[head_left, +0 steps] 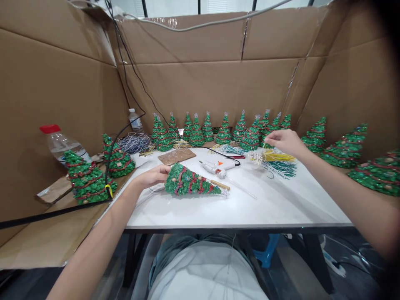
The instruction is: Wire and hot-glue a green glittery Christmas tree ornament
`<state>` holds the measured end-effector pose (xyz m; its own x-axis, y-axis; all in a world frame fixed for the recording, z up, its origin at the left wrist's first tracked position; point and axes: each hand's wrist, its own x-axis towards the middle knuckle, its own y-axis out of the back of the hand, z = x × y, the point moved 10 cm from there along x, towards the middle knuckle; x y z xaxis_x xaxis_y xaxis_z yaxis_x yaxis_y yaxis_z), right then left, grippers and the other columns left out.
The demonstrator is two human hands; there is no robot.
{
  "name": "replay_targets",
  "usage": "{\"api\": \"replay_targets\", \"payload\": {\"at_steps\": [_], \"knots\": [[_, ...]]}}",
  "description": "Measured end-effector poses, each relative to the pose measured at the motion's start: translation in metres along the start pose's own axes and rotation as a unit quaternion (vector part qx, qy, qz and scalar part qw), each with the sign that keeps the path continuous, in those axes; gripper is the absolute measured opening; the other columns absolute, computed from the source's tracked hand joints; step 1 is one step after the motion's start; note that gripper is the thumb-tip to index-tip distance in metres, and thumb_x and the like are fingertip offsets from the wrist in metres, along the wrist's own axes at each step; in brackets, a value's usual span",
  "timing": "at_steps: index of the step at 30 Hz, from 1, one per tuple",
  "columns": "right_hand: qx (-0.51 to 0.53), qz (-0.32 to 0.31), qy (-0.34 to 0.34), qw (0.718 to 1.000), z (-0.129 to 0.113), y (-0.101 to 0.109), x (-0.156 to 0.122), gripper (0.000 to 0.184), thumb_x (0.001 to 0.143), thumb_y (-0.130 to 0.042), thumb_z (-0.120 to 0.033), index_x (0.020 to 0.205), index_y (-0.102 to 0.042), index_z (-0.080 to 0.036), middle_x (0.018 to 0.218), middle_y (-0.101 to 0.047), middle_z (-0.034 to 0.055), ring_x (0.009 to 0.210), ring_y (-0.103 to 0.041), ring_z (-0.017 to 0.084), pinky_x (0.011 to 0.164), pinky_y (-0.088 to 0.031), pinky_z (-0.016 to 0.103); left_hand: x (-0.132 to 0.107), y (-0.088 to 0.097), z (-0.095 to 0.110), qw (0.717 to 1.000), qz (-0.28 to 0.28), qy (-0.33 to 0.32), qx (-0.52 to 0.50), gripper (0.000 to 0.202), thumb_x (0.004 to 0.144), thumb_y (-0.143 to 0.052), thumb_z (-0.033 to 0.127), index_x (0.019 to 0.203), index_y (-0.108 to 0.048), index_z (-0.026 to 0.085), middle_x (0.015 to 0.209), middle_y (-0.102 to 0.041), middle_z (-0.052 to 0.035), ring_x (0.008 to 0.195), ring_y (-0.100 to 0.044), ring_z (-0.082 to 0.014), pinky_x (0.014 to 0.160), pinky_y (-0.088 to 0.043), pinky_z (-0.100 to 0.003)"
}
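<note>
My left hand (153, 175) grips the base of a small green Christmas tree (190, 182) wound with red bead garland, held on its side over the white table (250, 208), tip pointing right. My right hand (283, 141) is pinched on a thin yellow strand above a pile of yellow and green wire stems (278, 160) with a cluster of small white beads (256, 157). A white hot glue gun (218, 167) lies between the hands, its black cord running back left.
A row of finished green trees (215, 129) lines the back of the table, with more on the right (343, 146) and left (87, 177). Cardboard walls (203, 83) enclose the space. Water bottles (61, 143) stand left, beside a wire coil (134, 142) and a brown board (176, 156).
</note>
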<state>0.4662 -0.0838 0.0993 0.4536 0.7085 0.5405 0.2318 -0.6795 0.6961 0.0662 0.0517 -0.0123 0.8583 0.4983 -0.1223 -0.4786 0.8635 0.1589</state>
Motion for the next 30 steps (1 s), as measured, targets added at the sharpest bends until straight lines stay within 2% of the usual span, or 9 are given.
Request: {"api": "replay_targets", "payload": {"at_steps": [5, 9, 12, 16, 20, 23, 24, 27, 30], "knots": [[0.06, 0.136, -0.042, 0.988, 0.0, 0.032, 0.002, 0.023, 0.079, -0.058, -0.026, 0.09, -0.07, -0.01, 0.08, -0.069, 0.0137, 0.065, -0.06, 0.017, 0.06, -0.044, 0.029, 0.001, -0.001, 0.0, 1.0, -0.006, -0.006, 0.003, 0.019, 0.056, -0.074, 0.022, 0.071, -0.07, 0.012, 0.064, -0.065, -0.0025, 0.056, -0.053, -0.0102, 0.055, -0.04, -0.02], [0.15, 0.204, -0.033, 0.967, -0.012, 0.051, 0.005, 0.011, 0.075, -0.062, -0.018, 0.08, -0.069, -0.011, 0.062, -0.063, 0.0071, 0.05, -0.053, 0.012, 0.051, -0.043, 0.027, 0.001, -0.002, -0.001, 1.0, -0.018, -0.009, -0.008, 0.021, 0.057, -0.075, 0.023, 0.074, -0.071, 0.012, 0.068, -0.067, -0.0034, 0.06, -0.057, -0.0116, 0.059, -0.044, -0.021], [0.227, 0.237, -0.035, 0.944, -0.019, 0.061, 0.009, 0.005, 0.076, -0.061, -0.012, 0.075, -0.065, -0.011, 0.061, -0.061, 0.0054, 0.048, -0.053, 0.011, 0.047, -0.043, 0.026, 0.001, -0.001, -0.003, 1.0, -0.013, -0.003, -0.01, 0.023, 0.058, -0.076, 0.023, 0.077, -0.072, 0.011, 0.07, -0.068, -0.0035, 0.061, -0.058, -0.0121, 0.06, -0.045, -0.021], [0.276, 0.292, -0.044, 0.915, -0.026, 0.08, 0.01, 0.014, 0.081, -0.055, -0.005, 0.069, -0.06, -0.012, 0.064, -0.062, 0.0064, 0.048, -0.055, 0.009, 0.047, -0.045, 0.025, 0.001, -0.002, -0.003, 1.0, -0.013, -0.004, -0.018, 0.022, 0.058, -0.076, 0.022, 0.076, -0.071, 0.011, 0.07, -0.068, -0.0038, 0.061, -0.059, -0.0123, 0.06, -0.047, -0.021], [0.255, 0.2, 0.018, 0.946, -0.061, 0.083, 0.022, 0.012, 0.083, -0.06, -0.012, 0.071, -0.06, -0.012, 0.071, -0.066, 0.0093, 0.054, -0.061, 0.01, 0.052, -0.05, 0.027, 0.001, 0.0, -0.002, 1.0, -0.009, -0.007, -0.015, 0.022, 0.058, -0.076, 0.022, 0.076, -0.071, 0.01, 0.07, -0.069, -0.0043, 0.061, -0.059, -0.012, 0.059, -0.047, -0.021], [0.257, 0.314, 0.072, 0.911, -0.084, 0.116, 0.002, 0.015, 0.092, -0.05, -0.026, 0.091, -0.058, -0.014, 0.085, -0.068, 0.0101, 0.06, -0.065, 0.01, 0.051, -0.05, 0.025, 0.001, 0.0, -0.003, 1.0, -0.007, -0.008, -0.006, 0.023, 0.058, -0.076, 0.023, 0.077, -0.072, 0.01, 0.071, -0.069, -0.0052, 0.061, -0.059, -0.0124, 0.058, -0.046, -0.021], [0.263, 0.324, 0.095, 0.904, -0.094, 0.12, -0.006, 0.018, 0.093, -0.047, -0.03, 0.097, -0.055, -0.015, 0.088, -0.069, 0.0101, 0.062, -0.066, 0.01, 0.05, -0.049, 0.024, 0.001, 0.0, -0.002, 1.0, -0.005, -0.009, -0.002, 0.024, 0.058, -0.076, 0.024, 0.077, -0.072, 0.01, 0.07, -0.069, -0.0055, 0.06, -0.059, -0.0126, 0.057, -0.046, -0.021], [0.287, 0.265, 0.152, 0.908, -0.131, 0.114, -0.027, 0.019, 0.092, -0.048, -0.037, 0.097, -0.051, -0.019, 0.083, -0.068, 0.0073, 0.06, -0.065, 0.011, 0.049, -0.046, 0.024, 0.001, -0.001, 0.003, 1.0, 0.0, -0.015, 0.012, 0.024, 0.058, -0.076, 0.024, 0.077, -0.072, 0.011, 0.071, -0.069, -0.0057, 0.061, -0.06, -0.0131, 0.058, -0.046, -0.022], [0.369, 0.224, 0.165, 0.887, -0.154, 0.101, -0.048, 0.017, 0.091, -0.049, -0.04, 0.092, -0.044, -0.023, 0.075, -0.066, 0.0027, 0.055, -0.064, 0.012, 0.047, -0.043, 0.024, -0.001, -0.006, 0.012, 0.999, -0.01, -0.02, 0.042, 0.024, 0.061, -0.074, 0.025, 0.08, -0.072, 0.012, 0.076, -0.07, -0.0059, 0.065, -0.061, -0.0141, 0.063, -0.047, -0.024]]}}
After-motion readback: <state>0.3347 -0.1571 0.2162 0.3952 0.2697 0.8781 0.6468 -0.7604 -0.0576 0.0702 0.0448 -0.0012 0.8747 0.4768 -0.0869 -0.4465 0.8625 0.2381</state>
